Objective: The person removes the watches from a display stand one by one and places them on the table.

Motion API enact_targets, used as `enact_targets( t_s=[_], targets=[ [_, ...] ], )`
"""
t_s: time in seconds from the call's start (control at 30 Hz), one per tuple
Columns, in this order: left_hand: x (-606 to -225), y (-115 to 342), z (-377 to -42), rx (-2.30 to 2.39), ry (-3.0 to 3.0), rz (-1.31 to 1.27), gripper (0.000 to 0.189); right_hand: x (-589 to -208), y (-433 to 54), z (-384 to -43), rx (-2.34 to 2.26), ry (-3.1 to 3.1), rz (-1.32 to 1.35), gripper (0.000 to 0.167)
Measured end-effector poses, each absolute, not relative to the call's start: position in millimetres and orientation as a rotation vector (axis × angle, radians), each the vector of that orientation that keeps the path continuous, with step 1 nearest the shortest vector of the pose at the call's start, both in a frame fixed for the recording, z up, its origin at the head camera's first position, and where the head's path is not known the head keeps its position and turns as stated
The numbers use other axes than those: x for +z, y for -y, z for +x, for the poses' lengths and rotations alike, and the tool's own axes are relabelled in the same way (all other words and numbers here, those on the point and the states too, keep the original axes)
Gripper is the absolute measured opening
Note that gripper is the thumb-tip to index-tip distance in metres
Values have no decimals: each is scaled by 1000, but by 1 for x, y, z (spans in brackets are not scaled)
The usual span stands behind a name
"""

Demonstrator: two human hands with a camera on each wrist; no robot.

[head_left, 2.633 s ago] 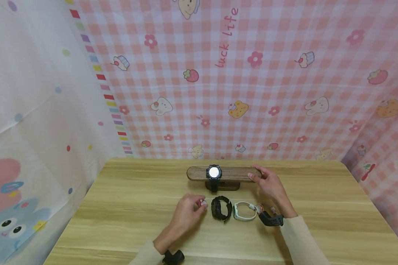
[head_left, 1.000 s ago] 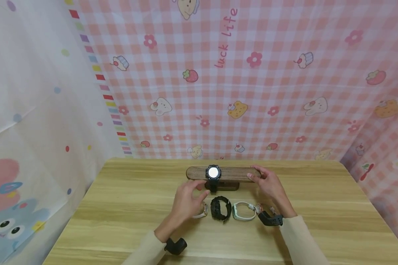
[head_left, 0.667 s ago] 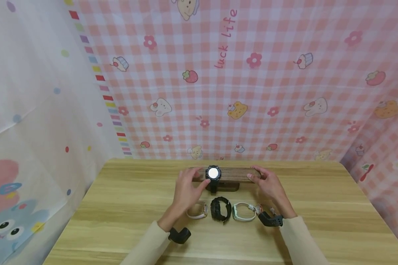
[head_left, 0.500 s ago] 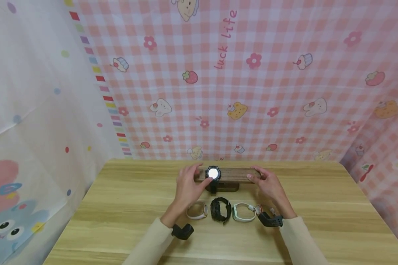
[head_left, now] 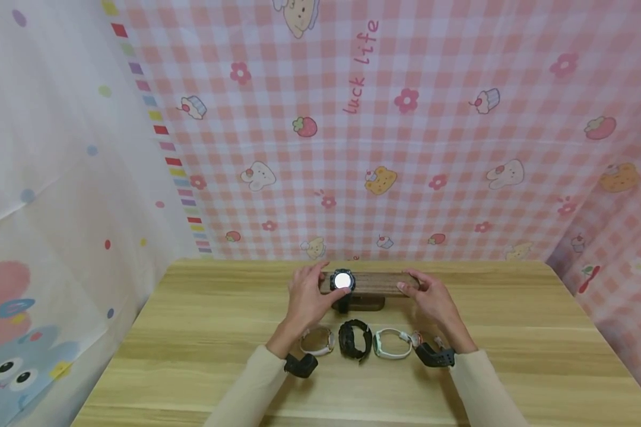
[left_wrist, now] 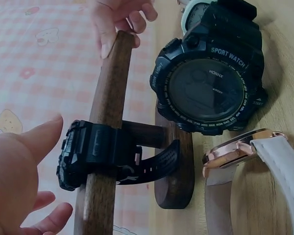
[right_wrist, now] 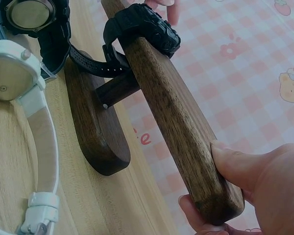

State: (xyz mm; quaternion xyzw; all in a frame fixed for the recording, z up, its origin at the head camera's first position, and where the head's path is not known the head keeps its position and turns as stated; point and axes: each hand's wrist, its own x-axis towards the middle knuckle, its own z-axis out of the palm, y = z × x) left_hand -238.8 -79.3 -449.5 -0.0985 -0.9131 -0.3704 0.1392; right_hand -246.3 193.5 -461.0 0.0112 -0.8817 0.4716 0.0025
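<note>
A dark wooden watch stand is on the table, its crossbar running left to right above a rounded base. Strapped round the bar, left of centre, hangs a black watch with a bright face in the head view. My right hand grips the bar's right end, thumb on one side and fingers curled round the other. At the left end is my left hand, fingers loosely spread; its thumb overlaps the watch's lower edge in the head view and is extended beside it in the left wrist view.
In front of the stand lie a white-strapped, gold-cased watch, a black sport watch, a pale green and white watch and a rose-gold one, partly hidden by the right wrist's camera. A checked cloth hangs behind.
My left hand has moved from the white-strapped watch up to the stand's left end, then slightly right to the black watch. The right hand keeps its grip on the bar.
</note>
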Motion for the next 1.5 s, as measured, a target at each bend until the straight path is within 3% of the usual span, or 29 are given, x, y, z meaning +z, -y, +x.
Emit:
enact_targets(
  t_s=[0.3, 0.77, 1.5],
  targets=[
    [-452, 75, -241, -970, 2709, -291, 79, -460, -194, -247, 1462, 2787, 21, 54],
    [-456, 72, -241, -981, 2677, -296, 66, -461, -195, -247, 1453, 2785, 42, 53],
    [-458, 85, -242, -1086, 2672, -249, 67, -461, -194, -247, 1476, 2754, 42, 51]
  ],
)
